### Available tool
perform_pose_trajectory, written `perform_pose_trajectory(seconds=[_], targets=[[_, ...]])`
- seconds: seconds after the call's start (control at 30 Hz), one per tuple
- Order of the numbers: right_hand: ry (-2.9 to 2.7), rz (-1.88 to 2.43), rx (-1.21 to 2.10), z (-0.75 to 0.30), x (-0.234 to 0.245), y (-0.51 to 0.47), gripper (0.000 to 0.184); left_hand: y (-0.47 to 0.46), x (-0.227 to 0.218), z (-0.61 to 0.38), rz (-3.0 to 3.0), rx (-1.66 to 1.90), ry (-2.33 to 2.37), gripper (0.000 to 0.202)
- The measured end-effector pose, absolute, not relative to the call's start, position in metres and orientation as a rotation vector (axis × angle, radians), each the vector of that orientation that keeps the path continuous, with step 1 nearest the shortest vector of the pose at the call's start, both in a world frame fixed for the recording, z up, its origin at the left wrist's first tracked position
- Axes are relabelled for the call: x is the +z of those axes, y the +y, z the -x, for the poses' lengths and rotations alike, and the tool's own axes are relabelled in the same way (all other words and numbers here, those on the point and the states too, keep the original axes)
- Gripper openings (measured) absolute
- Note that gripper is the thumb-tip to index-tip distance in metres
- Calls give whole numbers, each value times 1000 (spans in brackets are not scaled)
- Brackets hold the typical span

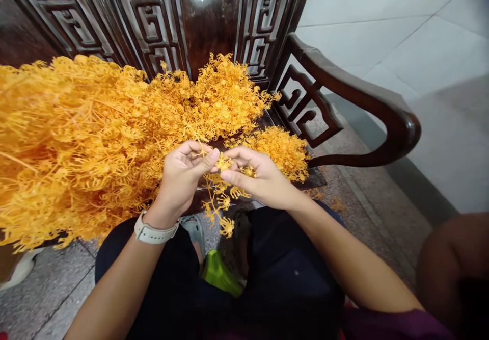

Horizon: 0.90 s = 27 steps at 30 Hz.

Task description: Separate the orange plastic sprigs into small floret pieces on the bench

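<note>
Between my two hands hangs a yellow-orange artificial flower sprig (216, 210), its small curled blossoms drooping over my lap. My left hand (187, 169), with a pale watch on the wrist, pinches the stem between thumb and forefinger. Close against it, my right hand (255, 174) has its thumb and fingers closed around some blossoms of the same sprig. Behind my hands, a big heap of matching yellow flower sprigs (84, 141) covers the bench. A smaller pile of flowers (280, 149) lies beyond my right hand.
The dark carved wooden bench has a tall back (210, 24) and a curved armrest (355, 85) on the right. A bright green object (219, 273) is on the floor between my feet. Part of another person's bare limb (454, 258) shows at the right edge.
</note>
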State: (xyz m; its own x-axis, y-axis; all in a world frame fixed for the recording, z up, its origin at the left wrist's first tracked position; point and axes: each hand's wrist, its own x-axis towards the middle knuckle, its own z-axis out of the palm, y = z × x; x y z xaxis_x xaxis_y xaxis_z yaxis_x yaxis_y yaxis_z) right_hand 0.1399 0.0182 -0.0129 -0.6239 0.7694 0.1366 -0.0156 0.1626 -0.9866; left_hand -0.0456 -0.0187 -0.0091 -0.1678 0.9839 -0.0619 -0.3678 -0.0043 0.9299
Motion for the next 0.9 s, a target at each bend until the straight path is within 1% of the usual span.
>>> perform_pose_trajectory(seconds=[0.13, 0.3, 0.5, 0.6, 0.73, 0.9], targets=[[-1814, 768, 1493, -141, -15, 21, 27, -18, -10, 49, -846, 1536, 1106, 32], [-1869, 721, 1495, -145, -12, 26, 34, -17, -12, 49, -929, 1599, 1139, 32], [-1889, 649, 1665, -143, -9, 27, 41, -19, -12, 45, -978, 1670, 1150, 33], [-1906, 595, 1680, -141, -9, 24, 40, -17, -10, 48, -857, 1676, 1092, 30], [-1914, 548, 1629, -142, -8, 21, 33, -12, -7, 58, -747, 1711, 1073, 32], [-1952, 583, 1612, -147, -7, 20, 23, -12, -7, 60, -755, 1609, 1075, 33]])
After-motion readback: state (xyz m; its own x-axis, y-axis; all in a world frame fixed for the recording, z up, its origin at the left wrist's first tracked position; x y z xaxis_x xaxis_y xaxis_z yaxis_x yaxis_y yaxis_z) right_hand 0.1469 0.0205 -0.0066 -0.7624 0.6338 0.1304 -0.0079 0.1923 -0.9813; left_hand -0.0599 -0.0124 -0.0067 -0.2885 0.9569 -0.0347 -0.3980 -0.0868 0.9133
